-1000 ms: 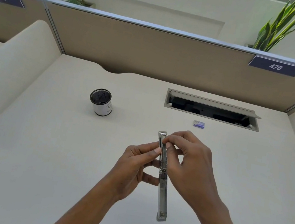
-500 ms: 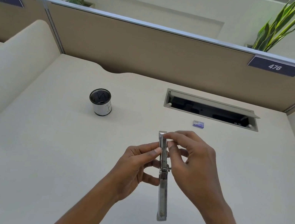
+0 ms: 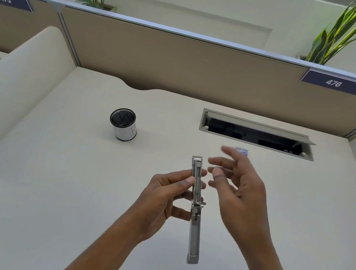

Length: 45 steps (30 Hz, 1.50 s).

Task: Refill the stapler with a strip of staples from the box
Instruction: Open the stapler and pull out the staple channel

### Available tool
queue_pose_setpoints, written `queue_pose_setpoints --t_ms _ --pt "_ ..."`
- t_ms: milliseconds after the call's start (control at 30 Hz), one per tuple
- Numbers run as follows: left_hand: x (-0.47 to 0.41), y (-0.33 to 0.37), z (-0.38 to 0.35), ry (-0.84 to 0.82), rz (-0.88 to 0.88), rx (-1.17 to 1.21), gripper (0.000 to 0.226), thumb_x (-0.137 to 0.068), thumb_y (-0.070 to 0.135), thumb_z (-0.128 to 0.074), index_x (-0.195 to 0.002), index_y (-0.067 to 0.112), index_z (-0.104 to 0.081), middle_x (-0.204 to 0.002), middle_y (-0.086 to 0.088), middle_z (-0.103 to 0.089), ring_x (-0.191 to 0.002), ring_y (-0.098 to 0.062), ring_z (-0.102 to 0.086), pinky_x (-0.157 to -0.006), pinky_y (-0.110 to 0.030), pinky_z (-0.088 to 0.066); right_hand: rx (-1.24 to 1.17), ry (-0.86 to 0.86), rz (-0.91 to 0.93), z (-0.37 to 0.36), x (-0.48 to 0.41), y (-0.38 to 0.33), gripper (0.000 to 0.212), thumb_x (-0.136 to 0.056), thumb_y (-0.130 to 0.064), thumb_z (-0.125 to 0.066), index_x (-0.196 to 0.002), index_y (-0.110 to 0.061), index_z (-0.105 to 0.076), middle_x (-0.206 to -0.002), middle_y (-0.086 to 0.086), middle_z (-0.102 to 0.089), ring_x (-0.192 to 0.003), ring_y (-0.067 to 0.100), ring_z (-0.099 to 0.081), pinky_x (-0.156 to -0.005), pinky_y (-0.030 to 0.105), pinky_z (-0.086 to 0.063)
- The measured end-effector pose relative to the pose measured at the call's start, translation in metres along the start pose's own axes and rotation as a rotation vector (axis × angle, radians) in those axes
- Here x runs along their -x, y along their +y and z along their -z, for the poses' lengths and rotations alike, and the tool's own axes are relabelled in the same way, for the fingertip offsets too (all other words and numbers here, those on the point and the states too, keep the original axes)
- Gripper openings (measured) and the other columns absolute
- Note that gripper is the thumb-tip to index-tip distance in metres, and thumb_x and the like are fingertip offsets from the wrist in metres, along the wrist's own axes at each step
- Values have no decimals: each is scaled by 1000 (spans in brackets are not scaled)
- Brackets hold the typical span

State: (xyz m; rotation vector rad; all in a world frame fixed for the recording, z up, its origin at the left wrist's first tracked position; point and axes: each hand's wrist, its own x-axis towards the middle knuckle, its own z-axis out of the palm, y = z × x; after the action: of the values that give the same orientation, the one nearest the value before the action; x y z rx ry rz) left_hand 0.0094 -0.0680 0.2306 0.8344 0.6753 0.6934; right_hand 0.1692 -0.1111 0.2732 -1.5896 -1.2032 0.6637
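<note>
Stapler (image 3: 195, 199) swung open, pinched mid-length in left hand (image 3: 162, 199) above desk (image 3: 46, 183); right hand (image 3: 240, 187) empty, fingers spread, reaching far-right toward staple box (image 3: 242, 151) on desk; advisable to keep channel upward, level

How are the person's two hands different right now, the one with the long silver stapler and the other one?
The left hand pinches the opened silver metal stapler between thumb and fingers; the right hand holds nothing. The left hand's fingers are curled, while the right hand's are spread and blurred, near the small blue staple box. Both hover above the cream desk.
</note>
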Motion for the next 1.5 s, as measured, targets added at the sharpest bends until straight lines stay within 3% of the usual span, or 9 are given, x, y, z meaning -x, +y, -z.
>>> queue_pose_setpoints --t_ms 100,167,267,367,500,800,933,1133,1500 --pt "0 0 0 -28 14 -3 32 -97 25 -62 -123 14 -77 -98 -1 -74 -85 -15 -69 -62 -35 -60 -304 -81 -299 0 -4 5 46 -105 -23 -54 -149 -29 -43 -125 -7 -71 -115 11 -68 -81 32 -62" --pt "0 0 -1 -53 17 0 31 -97 27 -65 -121 12 -77 -97 -2 -74 -85 -17 -69 -62 -36 -60 -527 -214 -462 0 -5 8 38 -105 -39 -47 -138 -24 -61 -130 -1 -71 -122 15 -65 -90 42 -59" --pt "-1 0 -2 -74 18 -5 32 -94 31 -67 -117 12 -78 -99 -2 -75 -88 -14 -70 -63 -37 -60 -720 -303 -550 -1 -5 14 52 -101 -48 -43 -124 -11 -72 -129 12 -71 -125 28 -62 -109 64 -43" --pt "-1 0 0 -68 28 9 33 -93 33 -68 -117 12 -78 -99 -2 -76 -87 -13 -70 -63 -37 -60 -825 -252 -597 -3 -7 18 53 -94 -50 -53 -135 -18 -61 -131 12 -71 -132 37 -59 -112 63 -40" --pt "-1 1 2 -79 23 -4 33 -94 32 -67 -119 11 -77 -98 -2 -75 -88 -14 -71 -63 -35 -60 -766 -328 -548 -3 -6 20 58 -102 -51 -41 -128 -8 -69 -128 14 -70 -122 31 -59 -107 60 -42" --pt "-1 2 1 -101 24 -19 31 -97 28 -65 -120 11 -77 -98 -1 -74 -88 -14 -68 -65 -35 -60 -755 -324 -485 -4 -4 22 45 -97 -45 -56 -129 -15 -65 -131 12 -70 -115 33 -57 -111 72 -31" --pt "-1 2 0 -108 25 -1 29 -97 27 -65 -117 10 -78 -97 -2 -74 -88 -13 -69 -66 -34 -60 -727 -338 -456 -3 -2 20 43 -97 -49 -52 -122 -19 -71 -134 12 -68 -123 27 -60 -108 60 -43" --pt "-2 2 2 -113 23 -2 33 -95 29 -66 -121 12 -77 -97 -3 -76 -89 -15 -69 -69 -37 -61 -691 -163 -347 -6 -1 22 30 -100 -47 -51 -124 -30 -57 -123 6 -71 -105 19 -69 -89 45 -55" --pt "-2 2 1 -101 21 12 30 -98 22 -63 -121 10 -77 -100 -5 -75 -88 -13 -67 -70 -38 -61 -541 -97 -151 -11 7 13 63 -81 -86 -45 -116 -37 -61 -114 3 -72 -111 21 -68 -84 39 -57"
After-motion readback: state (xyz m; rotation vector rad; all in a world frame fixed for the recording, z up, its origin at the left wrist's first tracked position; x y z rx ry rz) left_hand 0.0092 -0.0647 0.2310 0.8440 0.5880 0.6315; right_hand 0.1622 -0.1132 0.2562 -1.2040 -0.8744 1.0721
